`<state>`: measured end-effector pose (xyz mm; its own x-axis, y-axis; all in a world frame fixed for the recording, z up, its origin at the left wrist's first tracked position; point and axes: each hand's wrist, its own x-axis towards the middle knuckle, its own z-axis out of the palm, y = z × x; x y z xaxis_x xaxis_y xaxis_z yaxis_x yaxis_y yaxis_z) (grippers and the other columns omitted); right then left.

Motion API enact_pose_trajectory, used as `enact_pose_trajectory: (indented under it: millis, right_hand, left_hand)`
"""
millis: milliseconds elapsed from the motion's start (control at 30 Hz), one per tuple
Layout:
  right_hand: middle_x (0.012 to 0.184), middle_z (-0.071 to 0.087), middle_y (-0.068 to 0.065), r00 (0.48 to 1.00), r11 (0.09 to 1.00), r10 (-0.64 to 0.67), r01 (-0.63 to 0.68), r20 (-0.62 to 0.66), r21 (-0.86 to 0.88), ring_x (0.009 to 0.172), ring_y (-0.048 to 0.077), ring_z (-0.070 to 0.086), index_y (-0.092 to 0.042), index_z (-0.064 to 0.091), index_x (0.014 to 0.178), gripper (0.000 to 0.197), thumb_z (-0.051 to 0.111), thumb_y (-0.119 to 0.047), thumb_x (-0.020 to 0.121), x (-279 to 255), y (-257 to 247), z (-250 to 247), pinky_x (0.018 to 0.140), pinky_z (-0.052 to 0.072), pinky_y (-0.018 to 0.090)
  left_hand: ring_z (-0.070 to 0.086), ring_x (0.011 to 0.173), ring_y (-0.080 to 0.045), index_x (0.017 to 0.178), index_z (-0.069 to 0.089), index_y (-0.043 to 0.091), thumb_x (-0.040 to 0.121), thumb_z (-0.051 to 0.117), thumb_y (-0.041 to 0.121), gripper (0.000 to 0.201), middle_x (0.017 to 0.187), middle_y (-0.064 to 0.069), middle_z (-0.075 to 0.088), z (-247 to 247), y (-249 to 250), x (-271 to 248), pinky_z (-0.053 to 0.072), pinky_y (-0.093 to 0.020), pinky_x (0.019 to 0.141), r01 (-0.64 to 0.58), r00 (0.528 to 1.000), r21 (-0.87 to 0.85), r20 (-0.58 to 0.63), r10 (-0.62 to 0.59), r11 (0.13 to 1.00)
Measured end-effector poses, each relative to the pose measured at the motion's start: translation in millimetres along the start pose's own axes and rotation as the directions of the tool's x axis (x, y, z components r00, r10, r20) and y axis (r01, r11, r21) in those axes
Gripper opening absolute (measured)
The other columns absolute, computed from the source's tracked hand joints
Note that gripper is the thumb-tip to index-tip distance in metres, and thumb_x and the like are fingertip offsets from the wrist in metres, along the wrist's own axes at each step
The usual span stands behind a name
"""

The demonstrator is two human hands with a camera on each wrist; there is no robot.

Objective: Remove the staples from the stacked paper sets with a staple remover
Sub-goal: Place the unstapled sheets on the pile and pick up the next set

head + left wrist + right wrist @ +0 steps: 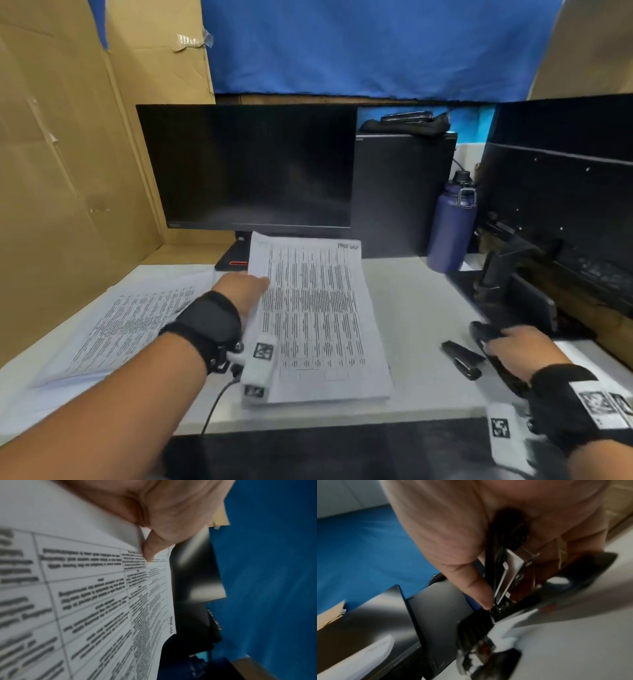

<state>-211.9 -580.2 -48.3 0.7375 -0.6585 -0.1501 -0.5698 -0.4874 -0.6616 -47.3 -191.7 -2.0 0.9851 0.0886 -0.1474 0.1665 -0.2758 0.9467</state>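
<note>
A stack of printed paper sets [318, 322] lies in the middle of the white desk [418, 308]. My left hand [258, 284] pinches the left edge of the top set, with the thumb on top and the fingers hidden underneath. In the left wrist view the thumb of this hand [150, 547] presses on the printed sheet [102, 588], which is lifted at an angle. My right hand [507, 341] grips a black staple remover [479, 334] low over the desk at the right. Up close, the fingers of that hand [471, 582] curl round the black and metal tool [510, 572].
A second pile of printed sheets [137, 318] lies at the left. A small black stapler [462, 359] lies beside my right hand. Behind stand a dark monitor [253, 168], a computer tower [400, 192] and a blue bottle [452, 226]. Cardboard [68, 171] walls the left, black equipment [555, 212] the right.
</note>
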Motion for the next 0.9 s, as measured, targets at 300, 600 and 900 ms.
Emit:
enact_pose_trajectory:
  millis: [300, 600, 900]
  right_hand:
    - [0.086, 0.068, 0.006, 0.999, 0.988, -0.033, 0.027, -0.036, -0.153, 0.082, 0.027, 0.064, -0.018, 0.068, 0.098, 0.018, 0.063, -0.033, 0.09, 4, 4, 13, 0.082, 0.049, 0.038]
    - [0.11, 0.065, -0.002, 0.958, 0.968, -0.181, 0.134, -0.223, -0.21, 0.099, 0.029, 0.06, -0.048, 0.051, 0.116, 0.054, 0.048, -0.077, 0.07, 21, 9, 18, 0.085, 0.053, 0.056]
    - [0.078, 0.069, -0.017, 0.809, 0.832, -0.547, 0.553, 0.215, 0.035, 0.083, 0.002, 0.064, -0.044, 0.071, 0.086, 0.022, 0.084, -0.029, 0.075, -77, -70, 58, 0.071, 0.049, 0.018]
  left_hand:
    - [0.066, 0.108, -0.03, 0.135, 0.059, -0.004, 0.101, 0.06, 0.012, 0.038, 0.132, -0.022, 0.066, 31, -14, 43, 0.058, -0.037, 0.092, 0.053, 0.995, 0.343, 0.058, -0.077, 0.938]
    - [0.062, 0.118, -0.025, 0.124, 0.071, 0.012, 0.099, 0.056, 0.042, 0.041, 0.127, -0.005, 0.067, -86, -20, 53, 0.049, -0.032, 0.103, -0.084, 0.995, 0.911, 0.097, -0.013, 0.403]
    - [0.064, 0.122, -0.026, 0.145, 0.048, 0.013, 0.052, 0.086, 0.068, 0.115, 0.14, -0.005, 0.064, -225, -85, 69, 0.053, -0.034, 0.101, 0.298, 0.954, 0.893, -0.266, -0.14, 0.337]
